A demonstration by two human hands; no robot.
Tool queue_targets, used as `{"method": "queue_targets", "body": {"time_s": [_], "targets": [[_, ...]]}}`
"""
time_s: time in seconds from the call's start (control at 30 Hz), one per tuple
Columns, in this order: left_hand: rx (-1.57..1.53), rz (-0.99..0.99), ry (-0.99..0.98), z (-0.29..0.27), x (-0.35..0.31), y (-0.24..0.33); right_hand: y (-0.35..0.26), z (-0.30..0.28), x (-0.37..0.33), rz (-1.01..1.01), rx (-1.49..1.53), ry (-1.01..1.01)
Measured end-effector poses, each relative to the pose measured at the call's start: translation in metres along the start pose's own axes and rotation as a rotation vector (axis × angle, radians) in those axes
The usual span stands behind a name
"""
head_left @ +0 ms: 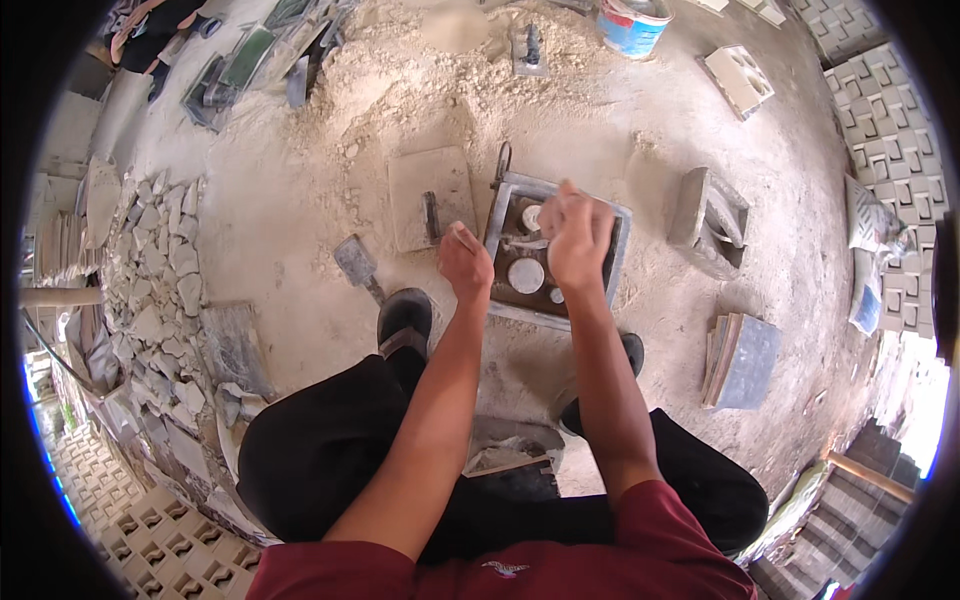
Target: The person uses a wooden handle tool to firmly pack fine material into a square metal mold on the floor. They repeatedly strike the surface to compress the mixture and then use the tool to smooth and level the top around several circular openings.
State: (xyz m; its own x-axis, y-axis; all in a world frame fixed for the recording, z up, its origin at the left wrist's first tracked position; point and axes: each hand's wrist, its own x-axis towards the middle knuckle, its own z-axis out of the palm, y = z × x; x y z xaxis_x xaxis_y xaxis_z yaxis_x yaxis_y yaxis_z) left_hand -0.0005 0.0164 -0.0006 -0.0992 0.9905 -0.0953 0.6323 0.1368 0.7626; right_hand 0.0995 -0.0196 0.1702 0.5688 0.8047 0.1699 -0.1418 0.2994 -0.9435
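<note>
A square metal mould (556,322) lies on the dusty ground in front of me, with round pale discs (525,275) and curved pieces inside its frame. Above its right part is my right hand (578,240), fingers curled closed and slightly blurred; whatever it may hold is hidden. My left hand (467,264) is closed at the mould's left edge, thumb uppermost, its contents also out of sight. Left of that hand lies a flat square board (408,190) with a dark handle (431,215). A small trowel (355,262) rests near my left shoe.
Pale powder (400,110) is heaped beyond the mould, with another handled float (530,55) and a blue-and-white bucket (635,30). To the right stand a hollow block mould (708,222) and stacked plates (742,362). Broken shards (155,280) pile at left. Another person (150,35) is at far left.
</note>
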Motion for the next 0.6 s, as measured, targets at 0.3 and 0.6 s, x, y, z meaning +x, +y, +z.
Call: {"method": "queue_targets", "body": {"time_s": [0.3, 0.6], "targets": [[0.076, -0.045, -0.020, 0.001, 0.000, -0.001, -0.020, 0.000, -0.011, 0.081, -0.060, -0.038], [0.085, -0.028, -0.095, 0.003, -0.001, 0.000, -0.008, -0.034, -0.029, -0.021, -0.013, 0.064]]}}
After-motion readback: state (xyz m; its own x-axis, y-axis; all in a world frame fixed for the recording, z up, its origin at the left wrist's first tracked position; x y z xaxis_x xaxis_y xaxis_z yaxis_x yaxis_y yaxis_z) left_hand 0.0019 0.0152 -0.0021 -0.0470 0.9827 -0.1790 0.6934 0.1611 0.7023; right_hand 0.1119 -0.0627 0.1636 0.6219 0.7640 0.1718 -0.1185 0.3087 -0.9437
